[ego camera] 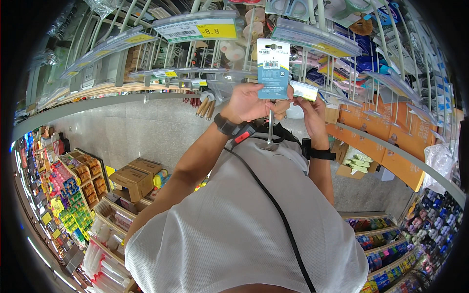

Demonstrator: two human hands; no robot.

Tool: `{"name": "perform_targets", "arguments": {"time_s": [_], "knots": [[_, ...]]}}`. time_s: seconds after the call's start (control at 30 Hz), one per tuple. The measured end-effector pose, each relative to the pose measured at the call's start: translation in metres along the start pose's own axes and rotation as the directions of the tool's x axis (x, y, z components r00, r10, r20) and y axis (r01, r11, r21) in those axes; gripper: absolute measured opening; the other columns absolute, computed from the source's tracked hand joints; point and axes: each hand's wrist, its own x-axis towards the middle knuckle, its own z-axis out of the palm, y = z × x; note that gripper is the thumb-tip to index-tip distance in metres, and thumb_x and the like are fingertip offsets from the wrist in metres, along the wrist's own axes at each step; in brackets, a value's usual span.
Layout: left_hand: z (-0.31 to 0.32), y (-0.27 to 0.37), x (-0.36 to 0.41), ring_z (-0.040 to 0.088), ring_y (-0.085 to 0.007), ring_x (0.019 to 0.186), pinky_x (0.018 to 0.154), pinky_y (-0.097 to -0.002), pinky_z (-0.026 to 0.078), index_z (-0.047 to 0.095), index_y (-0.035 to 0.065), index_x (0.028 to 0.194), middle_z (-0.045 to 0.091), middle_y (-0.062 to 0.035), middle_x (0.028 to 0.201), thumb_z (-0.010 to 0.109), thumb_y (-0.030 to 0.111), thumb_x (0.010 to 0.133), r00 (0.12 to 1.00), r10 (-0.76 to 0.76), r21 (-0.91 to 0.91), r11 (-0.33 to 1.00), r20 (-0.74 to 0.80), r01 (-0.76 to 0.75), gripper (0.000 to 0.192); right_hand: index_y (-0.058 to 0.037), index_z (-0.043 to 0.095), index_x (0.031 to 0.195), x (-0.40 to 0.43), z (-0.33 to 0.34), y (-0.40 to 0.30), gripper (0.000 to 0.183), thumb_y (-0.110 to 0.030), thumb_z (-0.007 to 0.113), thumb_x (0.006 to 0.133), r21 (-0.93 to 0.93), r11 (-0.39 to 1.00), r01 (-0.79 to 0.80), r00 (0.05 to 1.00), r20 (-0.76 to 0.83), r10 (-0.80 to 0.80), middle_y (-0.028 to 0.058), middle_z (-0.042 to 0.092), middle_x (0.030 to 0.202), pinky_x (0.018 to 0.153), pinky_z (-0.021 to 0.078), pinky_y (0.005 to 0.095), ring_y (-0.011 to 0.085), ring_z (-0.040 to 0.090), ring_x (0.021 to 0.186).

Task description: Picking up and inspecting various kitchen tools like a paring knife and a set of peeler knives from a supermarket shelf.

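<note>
My left hand point(253, 100) grips a blue and white hanging card point(273, 71), its printed, barcoded side towards me. Below the card extends a metal spoon point(270, 124), whose bowl hangs in front of my white shirt. To the right, my right hand point(312, 111) has its thumb and fingers at a small white and yellow price tag point(305, 90), close to the card's lower right edge. Whether those fingers pinch the tag or only touch it is not clear.
Wire display hooks with price-label holders point(196, 27) and packaged goods span the top. A grey shelf edge point(73, 109) curves below them on the left. Orange cartons point(388, 135) stand at right. Brown cardboard boxes point(135, 177) and stocked shelves point(86, 175) lie behind me at left.
</note>
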Motion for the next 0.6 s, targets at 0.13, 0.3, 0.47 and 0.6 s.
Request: {"name": "perform_targets", "arguments": {"time_s": [0.13, 0.3, 0.47, 0.6], "knots": [[-0.002, -0.001, -0.002, 0.032, -0.0141, 0.065, 0.065, -0.0309, 0.026, 0.047, -0.0066, 0.115, 0.034, 0.0015, 0.068, 0.053, 0.050, 0.083, 1.000, -0.011, -0.002, 1.000, -0.018, 0.011, 0.065, 0.0011, 0.063, 0.106, 0.000, 0.000, 0.001, 0.016, -0.003, 0.057, 0.091, 0.005, 1.000, 0.004, 1.000, -0.010, -0.004, 0.0113, 0.070, 0.095, 0.079, 0.0489, 0.0294, 0.0165, 0.067, 0.086], [-0.001, 0.006, -0.008, 0.033, -0.0152, 0.066, 0.065, -0.0311, 0.026, 0.045, -0.0070, 0.116, 0.036, 0.0012, 0.070, 0.054, 0.051, 0.082, 0.997, 0.003, 0.035, 0.999, -0.080, 0.000, 0.068, 0.0008, 0.064, 0.105, 0.001, -0.003, 0.007, 0.017, -0.006, 0.056, 0.092, -0.007, 1.000, -0.003, 1.000, -0.013, 0.003, 0.0117, 0.070, 0.096, 0.078, 0.0491, 0.0285, 0.0163, 0.067, 0.086], [-0.003, 0.022, -0.023, 0.036, -0.0147, 0.067, 0.070, -0.0325, 0.031, 0.047, -0.0086, 0.120, 0.036, 0.0007, 0.069, 0.055, 0.047, 0.083, 0.990, 0.106, 0.134, 0.987, -0.092, -0.093, 0.068, -0.0008, 0.062, 0.110, 0.012, -0.018, 0.025, 0.025, -0.019, 0.056, 0.094, -0.073, 0.933, -0.352, 0.936, -0.021, 0.351, 0.0126, 0.070, 0.101, 0.077, 0.0468, 0.0243, 0.0159, 0.066, 0.086], [-0.007, 0.024, -0.034, 0.036, -0.0150, 0.067, 0.071, -0.0346, 0.033, 0.047, -0.0079, 0.121, 0.037, -0.0002, 0.070, 0.054, 0.048, 0.083, 0.979, 0.156, 0.141, 0.980, -0.132, -0.137, 0.068, -0.0013, 0.059, 0.116, 0.014, 0.003, 0.019, 0.027, -0.018, 0.058, 0.094, -0.161, 0.937, -0.310, 0.937, 0.114, 0.330, 0.0131, 0.069, 0.104, 0.078, 0.0471, 0.0255, 0.0171, 0.066, 0.089]]}}
